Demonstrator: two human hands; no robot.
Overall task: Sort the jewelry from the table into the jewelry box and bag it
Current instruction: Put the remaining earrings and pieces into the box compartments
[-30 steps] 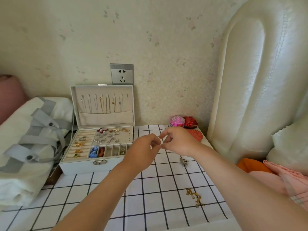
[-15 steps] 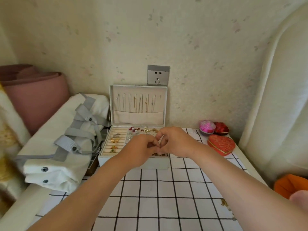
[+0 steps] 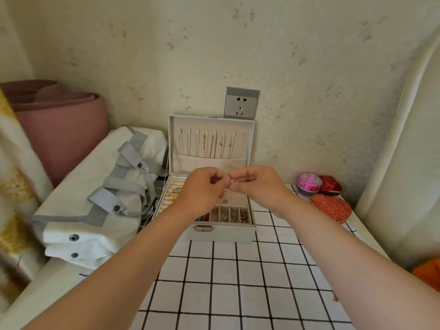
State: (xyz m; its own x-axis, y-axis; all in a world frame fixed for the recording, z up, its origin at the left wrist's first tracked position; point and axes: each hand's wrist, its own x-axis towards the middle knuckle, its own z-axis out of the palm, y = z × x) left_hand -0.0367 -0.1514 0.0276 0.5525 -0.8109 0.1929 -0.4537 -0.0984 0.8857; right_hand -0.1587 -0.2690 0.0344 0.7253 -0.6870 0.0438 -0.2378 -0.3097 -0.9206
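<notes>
a tiny piece of jewelry (image 3: 230, 182) (too small to be identified) is pinched between the curled fingers of the left hand (image 3: 202, 190) and right hand (image 3: 258, 184) above the open jewelry box (image 3: 223, 232), where it could be dropped into a wrong compartment if released early.

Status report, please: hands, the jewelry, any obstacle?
Left hand and right hand both pinch one tiny piece, too small to name. Held above open box. Nothing blocks the way down.
</notes>
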